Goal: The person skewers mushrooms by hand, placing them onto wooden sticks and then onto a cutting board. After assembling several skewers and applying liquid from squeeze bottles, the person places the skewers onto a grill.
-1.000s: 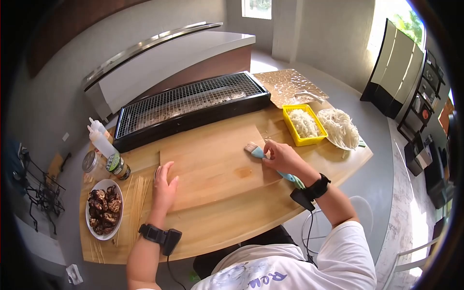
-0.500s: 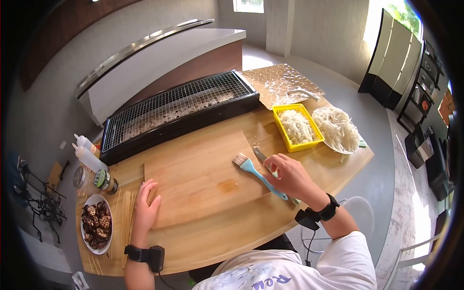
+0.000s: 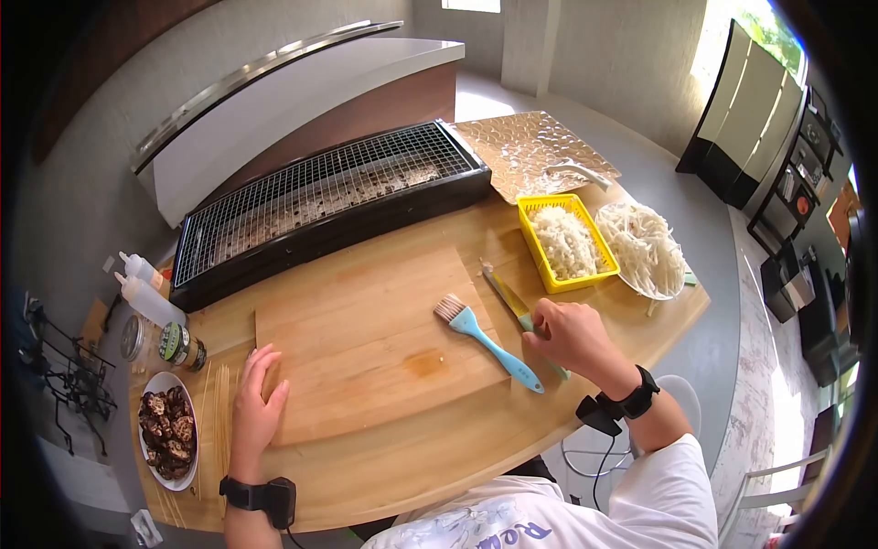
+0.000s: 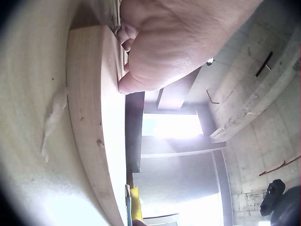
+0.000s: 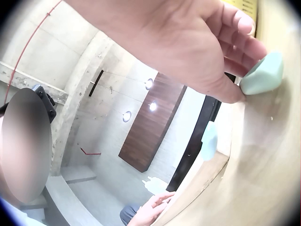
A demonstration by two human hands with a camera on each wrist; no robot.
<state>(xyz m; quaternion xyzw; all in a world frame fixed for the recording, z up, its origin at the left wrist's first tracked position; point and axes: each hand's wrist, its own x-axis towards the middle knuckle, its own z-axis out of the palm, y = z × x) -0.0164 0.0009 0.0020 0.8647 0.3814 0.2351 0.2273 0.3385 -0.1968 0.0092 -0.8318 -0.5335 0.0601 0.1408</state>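
In the head view, my left hand (image 3: 256,393) rests along the left edge of the wooden cutting board (image 3: 352,348), its thumb on the board's top. My right hand (image 3: 578,334) pinches the pale green handle of a knife (image 3: 502,290) at the board's right side; the blade points away from me, toward the grill. In the right wrist view the handle end (image 5: 265,77) shows beside my thumb and curled fingers. Left of the knife, a blue basting brush (image 3: 494,350) lies across the board's right edge, bristles on the board, released from either hand.
Behind the board stands a long black grill (image 3: 329,201). A yellow basket (image 3: 567,242) and a plate of white shreds (image 3: 643,252) sit at right. A bowl of dark mushroom pieces (image 3: 169,435), skewers (image 3: 222,416), jars (image 3: 181,347) and squeeze bottles (image 3: 151,300) line the left.
My right hand has let go of the basting brush on the board and moved right to grip the knife handle. The left hand stays at the board's left edge; the head view has shifted slightly.
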